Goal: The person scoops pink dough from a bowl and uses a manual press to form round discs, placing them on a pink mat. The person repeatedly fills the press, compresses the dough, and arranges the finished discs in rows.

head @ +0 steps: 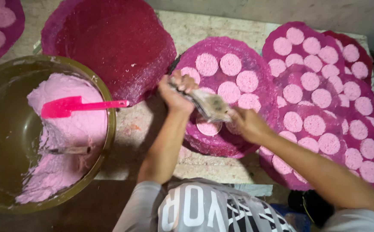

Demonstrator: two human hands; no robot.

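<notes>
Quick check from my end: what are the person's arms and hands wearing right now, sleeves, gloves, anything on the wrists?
Both hands are bare, with no gloves on the left hand or the right hand, and no watch or band shows on either wrist. The forearms are uncovered. Short grey sleeves end near the upper arms, part of a grey top with large white lettering on the chest.

A large round olive bowl [105, 141] sits at left holding pink paste [66, 124] and a pink plastic spatula [73, 105]; round magenta mats [255, 64] carrying pale pink discs [247, 80] lie at right.

- Dim, soft light overall; near edge falls into shadow.
- Arms cast soft shadows on the table [221, 169].
- Both hands slightly motion-blurred.
- Mild bending at frame edges.
</notes>
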